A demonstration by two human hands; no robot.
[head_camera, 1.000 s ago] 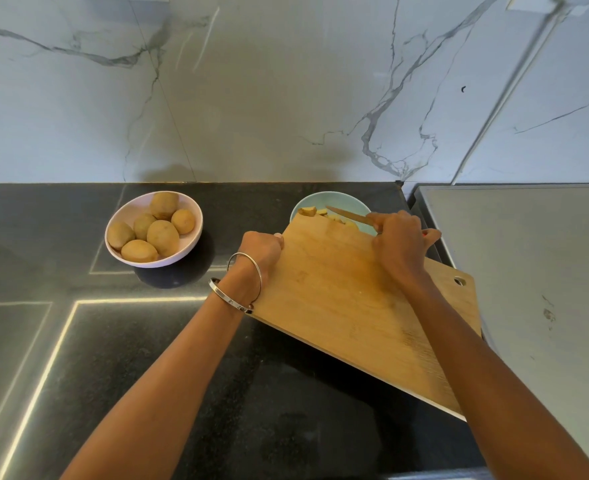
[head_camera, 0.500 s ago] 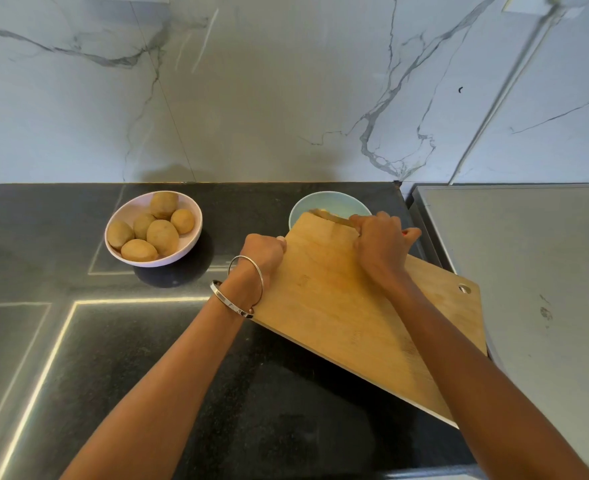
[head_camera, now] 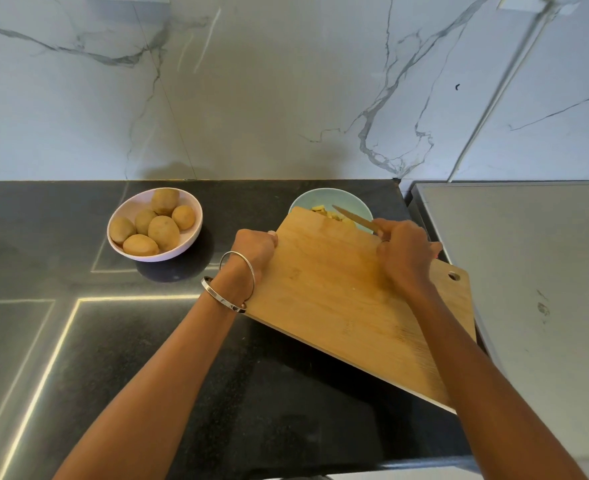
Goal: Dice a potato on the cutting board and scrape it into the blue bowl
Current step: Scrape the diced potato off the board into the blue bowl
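The wooden cutting board is lifted and tilted, its far edge over the blue bowl. My left hand grips the board's left edge. My right hand holds a knife whose blade lies across the board's far edge above the bowl. Diced potato pieces show at that edge and inside the bowl. The board hides the near half of the bowl.
A white bowl holding several whole potatoes sits on the black counter to the left. A grey metal surface adjoins the counter on the right. A marble wall stands behind.
My right hand drew the knife back to the right from the board's far corner, so the blade and potato pieces show again. The board stays tilted in my left hand.
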